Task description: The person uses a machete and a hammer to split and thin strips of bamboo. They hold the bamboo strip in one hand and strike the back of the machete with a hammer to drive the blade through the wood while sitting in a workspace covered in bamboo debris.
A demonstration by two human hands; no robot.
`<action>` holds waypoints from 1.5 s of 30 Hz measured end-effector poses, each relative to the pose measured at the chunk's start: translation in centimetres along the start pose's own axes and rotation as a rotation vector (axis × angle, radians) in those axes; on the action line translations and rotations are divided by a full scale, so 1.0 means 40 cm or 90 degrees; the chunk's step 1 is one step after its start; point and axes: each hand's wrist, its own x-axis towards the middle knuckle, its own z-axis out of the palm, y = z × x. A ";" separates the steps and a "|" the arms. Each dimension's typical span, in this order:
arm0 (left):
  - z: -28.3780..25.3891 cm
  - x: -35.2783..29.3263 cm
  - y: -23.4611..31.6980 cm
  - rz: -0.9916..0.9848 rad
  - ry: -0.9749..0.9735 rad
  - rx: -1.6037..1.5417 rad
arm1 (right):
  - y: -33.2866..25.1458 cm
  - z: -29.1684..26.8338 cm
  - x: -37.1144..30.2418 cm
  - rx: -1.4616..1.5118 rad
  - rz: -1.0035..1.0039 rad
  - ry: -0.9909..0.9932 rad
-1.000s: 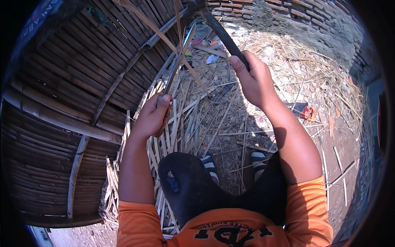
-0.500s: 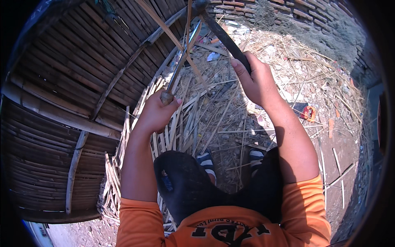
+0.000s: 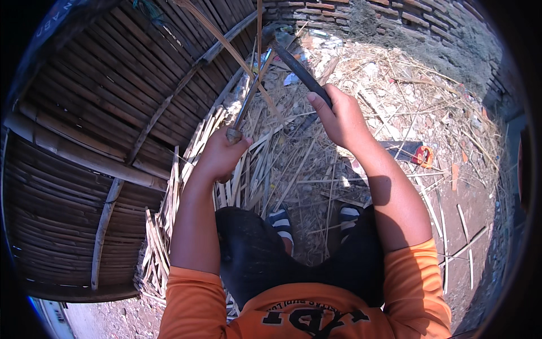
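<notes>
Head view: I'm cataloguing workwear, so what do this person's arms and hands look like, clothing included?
Short, plain orange sleeves match the orange shirt, which carries dark lettering. The forearms are bare. The left hand and right hand show no gloves, and no watch or bracelet is visible.

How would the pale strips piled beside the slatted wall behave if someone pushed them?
The pale strips would probably slide apart, since they lie crossed at different angles. Each one looks light, being thin and narrow. They are likely fairly stiff, because most lie straight.
</notes>
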 end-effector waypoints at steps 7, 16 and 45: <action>0.029 0.025 -0.026 0.013 0.012 -0.015 | -0.003 -0.024 0.010 0.038 0.035 -0.033; 0.062 0.045 -0.038 0.032 0.026 -0.042 | -0.029 -0.023 0.025 0.110 0.041 -0.007; 0.029 0.101 -0.161 -0.041 0.071 -0.183 | 0.007 0.094 0.065 -0.014 0.094 -0.031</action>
